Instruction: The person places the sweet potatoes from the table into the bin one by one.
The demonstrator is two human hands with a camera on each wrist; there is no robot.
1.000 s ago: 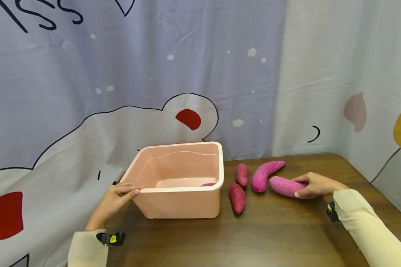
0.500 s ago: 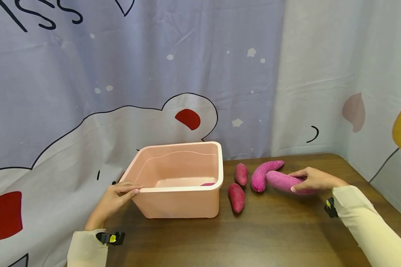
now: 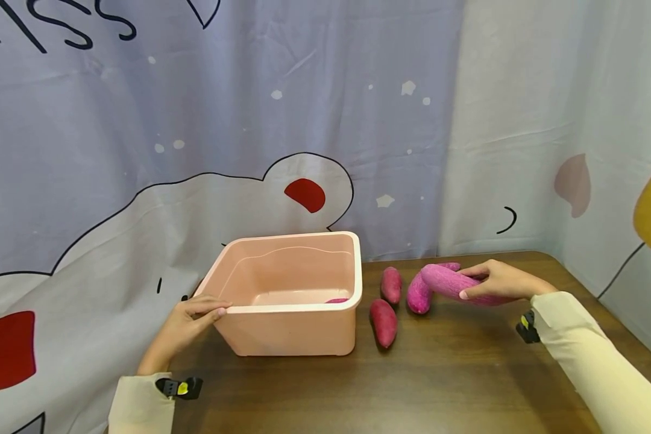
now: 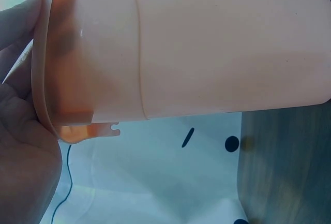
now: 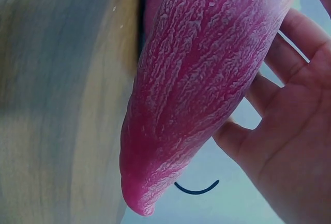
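brown wood-grained table (image 3: 412, 386) spreads beneath a long, thick, wrinkled pink vegetable (image 3: 439, 280), grasped by the right hand (image 3: 501, 280) towards its right end, thumb on the near side. its left end partly hides a curved bright-pink vegetable (image 3: 419, 296); whether the two touch, i cannot tell. left of these lie a tapered dark-red root (image 3: 384, 323) and, behind it, a smaller red root (image 3: 391, 285). farther left stands a peach plastic tub (image 3: 298, 334), the left hand (image 3: 192, 322) clasping its near-left rim. lilac-and-white printed curtain (image 3: 304, 108) hangs behind.
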